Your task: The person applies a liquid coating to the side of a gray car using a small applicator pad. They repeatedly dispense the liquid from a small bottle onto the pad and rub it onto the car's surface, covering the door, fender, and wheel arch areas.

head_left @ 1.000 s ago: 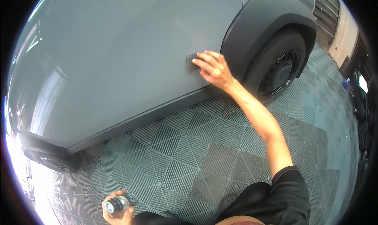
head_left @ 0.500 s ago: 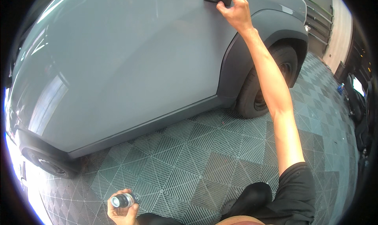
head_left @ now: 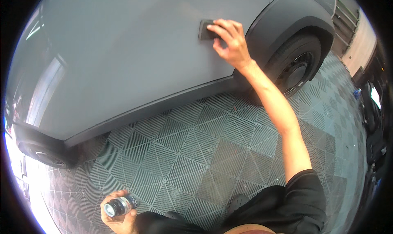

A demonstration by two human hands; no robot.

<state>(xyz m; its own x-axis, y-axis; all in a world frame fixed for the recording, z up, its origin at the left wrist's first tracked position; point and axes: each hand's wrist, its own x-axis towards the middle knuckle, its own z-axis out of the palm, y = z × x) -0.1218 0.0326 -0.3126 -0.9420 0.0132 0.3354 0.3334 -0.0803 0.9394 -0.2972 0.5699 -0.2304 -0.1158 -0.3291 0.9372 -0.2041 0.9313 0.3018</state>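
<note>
My right hand (head_left: 232,43) grips a dark rectangular applicator pad (head_left: 207,30) and presses it against the grey car door (head_left: 143,58). Its fingers and thumb pinch the pad's right end, so part of the pad is hidden. Low on the left, my left hand (head_left: 116,219) is wrapped round a small bottle (head_left: 123,204) with a black neck and a pale top. That bottle lies tilted in the palm, away from the car, its top pointing left.
Right of the door are a dark wheel arch (head_left: 282,27) and a black-rimmed wheel (head_left: 295,68). Another wheel (head_left: 49,157) shows at far left. Ribbed grey floor tiles (head_left: 184,152) run below the sill (head_left: 163,105). Black items (head_left: 373,123) stand along the right edge.
My right hand has brought the pad down and slightly left across the door. My left hand, still round the bottle, appears a little further left. The whole view has shifted somewhat.
</note>
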